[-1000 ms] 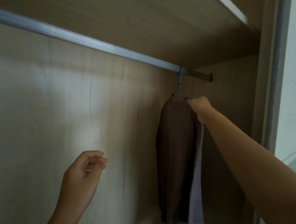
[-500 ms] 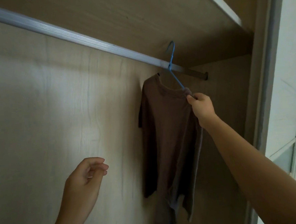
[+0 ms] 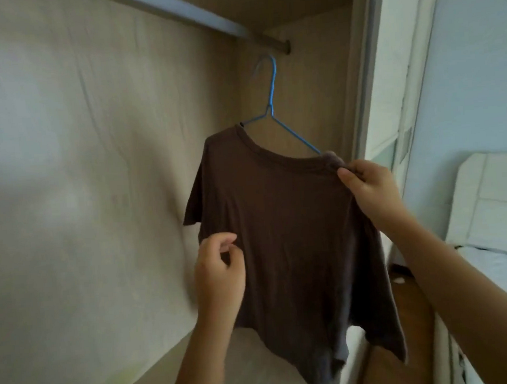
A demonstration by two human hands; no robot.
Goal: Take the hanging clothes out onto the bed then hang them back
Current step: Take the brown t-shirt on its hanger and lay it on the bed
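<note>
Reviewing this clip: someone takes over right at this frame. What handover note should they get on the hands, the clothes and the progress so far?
Right hand: pinches the brown T-shirt at its shoulder, at the end of the blue hanger.
Left hand: in front of the shirt, fingers loosely curled, holding nothing.
Things: the shirt is on the hanger, and the hook is clear of the wardrobe rail. The bed is off to the right.
Done: this shirt is off the rail.
Left: lay it on the bed, then hang it back on the rail.
</note>
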